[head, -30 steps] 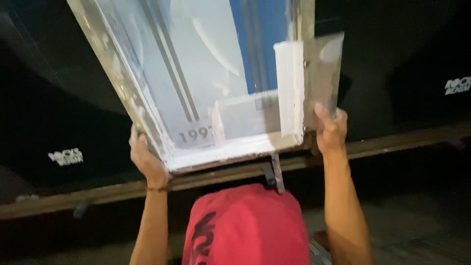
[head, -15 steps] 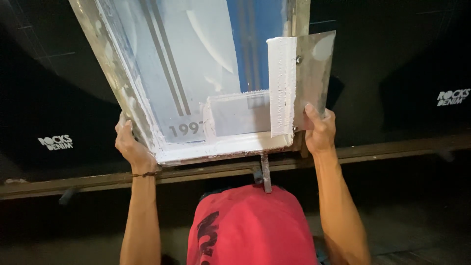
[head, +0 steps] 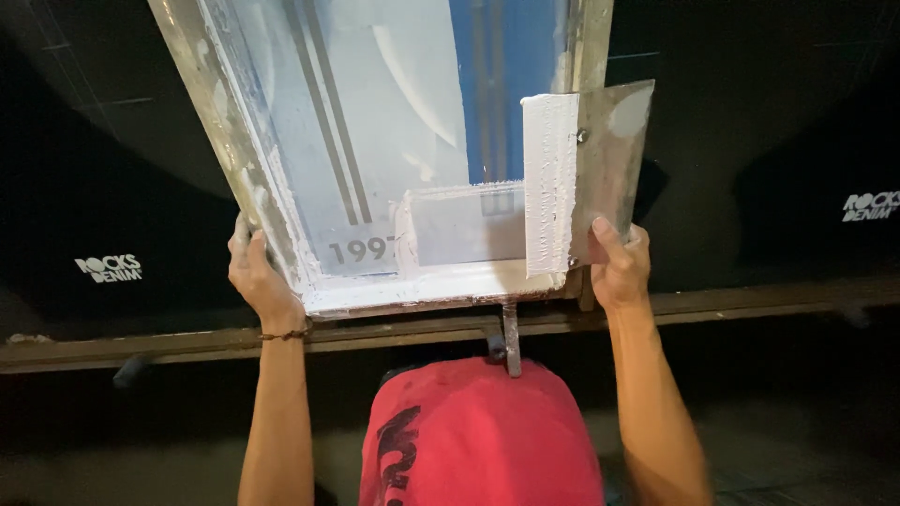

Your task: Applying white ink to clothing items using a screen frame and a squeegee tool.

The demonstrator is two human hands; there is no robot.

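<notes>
At the frame [head: 281, 201]'s near corners, both hands, left [head: 265, 281] and right [head: 619, 267], are closed on its stiff, paint-slick rails.

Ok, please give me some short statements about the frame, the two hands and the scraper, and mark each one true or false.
1. The left hand grips the left side of the printing frame. True.
2. The right hand hangs free, touching nothing. False: its fingers press on the metal scraper.
3. White ink coats the scraper's edge. True.
4. The cap below the frame is blue. False: it is red.
</notes>
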